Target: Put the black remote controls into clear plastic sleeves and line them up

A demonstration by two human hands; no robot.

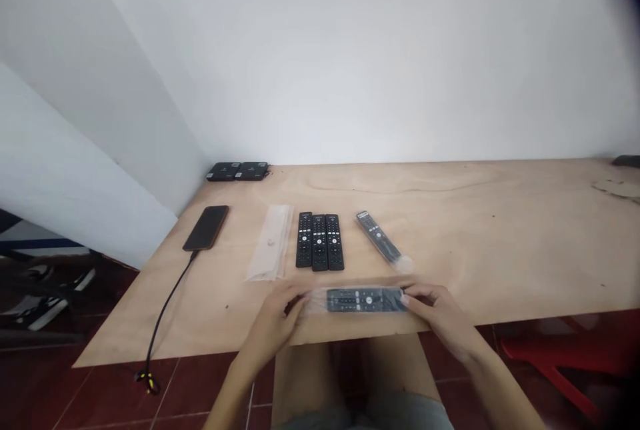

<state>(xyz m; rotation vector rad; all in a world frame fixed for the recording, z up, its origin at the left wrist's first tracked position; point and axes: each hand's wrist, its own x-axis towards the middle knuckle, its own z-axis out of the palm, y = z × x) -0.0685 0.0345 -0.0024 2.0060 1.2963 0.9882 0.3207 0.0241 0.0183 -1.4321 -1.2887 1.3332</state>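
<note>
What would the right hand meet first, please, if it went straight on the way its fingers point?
Most likely the crosswise bagged remote; the right hand seems to grip its end.

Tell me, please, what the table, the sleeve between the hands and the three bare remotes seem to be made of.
Table: wood, probably plywood, smooth and pale, with grain lines showing.
Sleeve: probably thin clear plastic, shiny and wrinkled, with a remote showing through.
Bare remotes: likely plastic, black and dull, showing little glare.
</note>
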